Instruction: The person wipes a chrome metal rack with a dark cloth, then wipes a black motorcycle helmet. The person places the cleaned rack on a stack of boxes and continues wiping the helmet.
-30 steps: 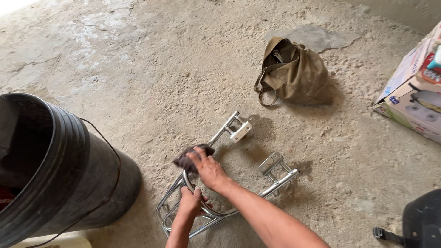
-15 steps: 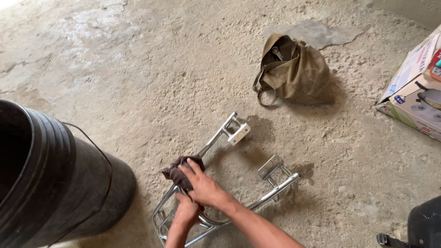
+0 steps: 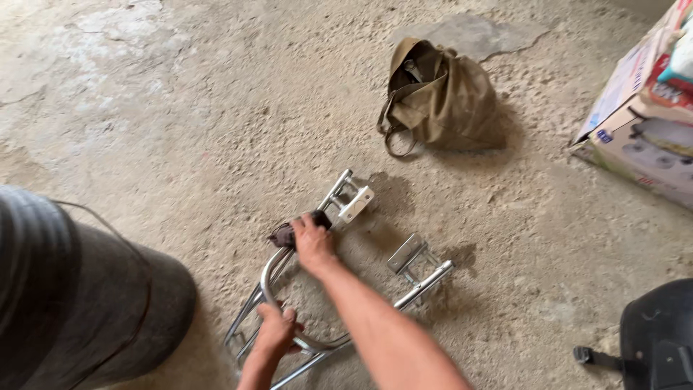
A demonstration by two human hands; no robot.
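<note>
My right hand (image 3: 312,242) is closed over a dark rag (image 3: 283,234), pressing it onto one arm of the chrome tube rack (image 3: 404,292). My left hand (image 3: 274,334) is wrapped tight round the curved tube at the rack's near bend, pinning it.

The rack lies flat on the concrete floor (image 3: 180,108), roughly mid-floor towards the near edge of view. It's a U of shiny round steel tube, and each arm ends in a flat bracket plate. The far bracket (image 3: 355,202) is pale and rectangular; the second bracket (image 3: 408,253) is grey and sits to its right.

Room to move: bare floor is open beyond the rack and to the far left. The floor is rough and gritty, with cracked patches.

Near left is tight. The black plastic bucket (image 3: 79,296), ribbed wall and thin wire handle, sits just beside the rack's bend.

The olive canvas bag (image 3: 444,97) is slumped well apart, far side. The printed cardboard box (image 3: 639,126) is at the right edge. A black moulded part (image 3: 653,339) sits in the near right corner; can't tell what it is.
</note>
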